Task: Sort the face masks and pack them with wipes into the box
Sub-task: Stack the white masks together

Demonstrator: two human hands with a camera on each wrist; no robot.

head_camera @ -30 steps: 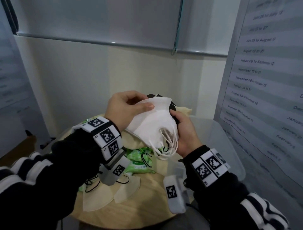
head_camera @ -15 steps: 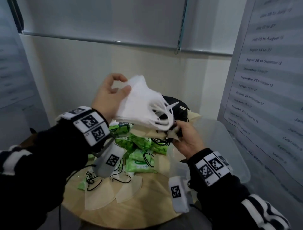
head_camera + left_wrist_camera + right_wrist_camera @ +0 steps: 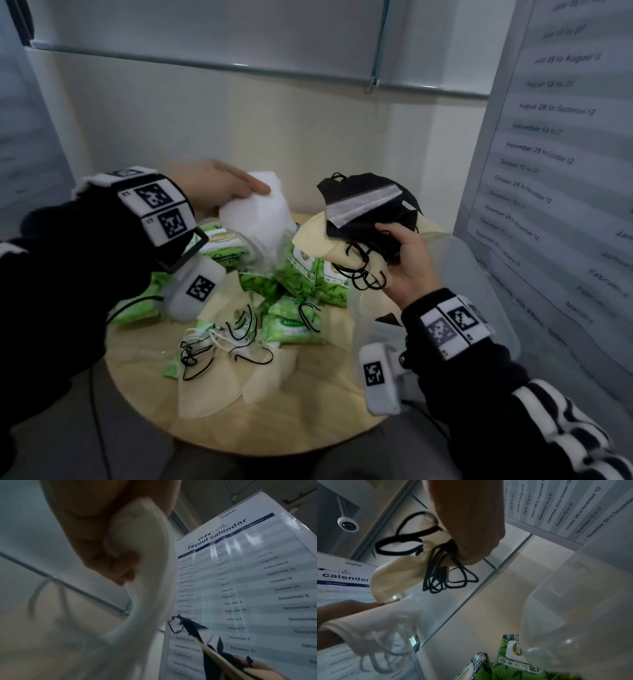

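Sorting step, masks split by colour between your hands. Your left hand [image 3: 219,186] pinches a stack of white folded fabric face masks [image 3: 258,214] by one edge, thumb on top, fingers curled under; the white ear loops [image 3: 388,635] dangle free, held above the green plastic wipe packs [image 3: 294,322] on the round light-wood desk [image 3: 274,425]. More cream masks with black loops [image 3: 212,383] lie loose at the desk's near-left, not yet sorted. Your right hand [image 3: 407,263] grips a mixed bunch: black fabric masks [image 3: 370,205] on top, cream fabric masks [image 3: 318,236] under them, black loops hanging below the palm. The clear plastic box [image 3: 486,274] sits just right of the desk, under and beyond that hand; I can't tell what's in it. Judgement: whites are separated, packing not started. Next move probably calls for parking the white stack somewhere apart from the loose pile, then splitting black from cream. Watch the loops, they'll snag.
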